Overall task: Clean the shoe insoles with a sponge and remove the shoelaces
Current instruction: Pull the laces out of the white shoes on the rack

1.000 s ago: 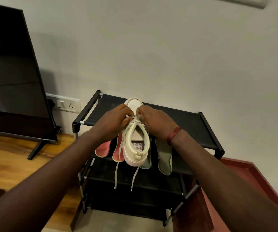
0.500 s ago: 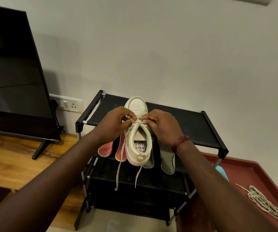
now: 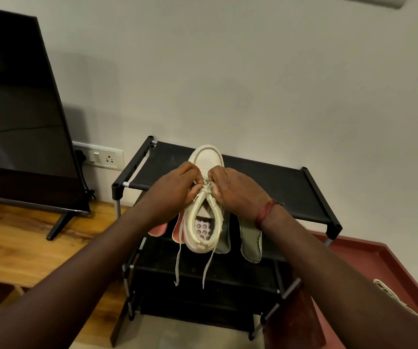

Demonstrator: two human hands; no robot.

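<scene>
A cream sneaker (image 3: 204, 220) is held up over a black shoe rack (image 3: 273, 182), toe pointing away from me. My left hand (image 3: 175, 187) and my right hand (image 3: 233, 190) both pinch the shoelace (image 3: 179, 263) at the eyelets near the tongue. Two loose lace ends hang down below the heel. Under the shoe, pink insoles (image 3: 159, 229) and grey-green insoles (image 3: 250, 244) lie on the rack's top shelf with their ends over its front edge. No sponge is in view.
A removed lace (image 3: 391, 295) lies on the red-brown surface (image 3: 369, 263) at the right. A black television (image 3: 19, 117) stands on a wooden unit (image 3: 21, 245) at the left. A wall socket (image 3: 102, 157) sits beside the rack.
The shoe and both hands have stayed together near the tongue, with only small finger movements on the lace. The camera has shifted slightly, showing more of the red surface and the lace lying there.
</scene>
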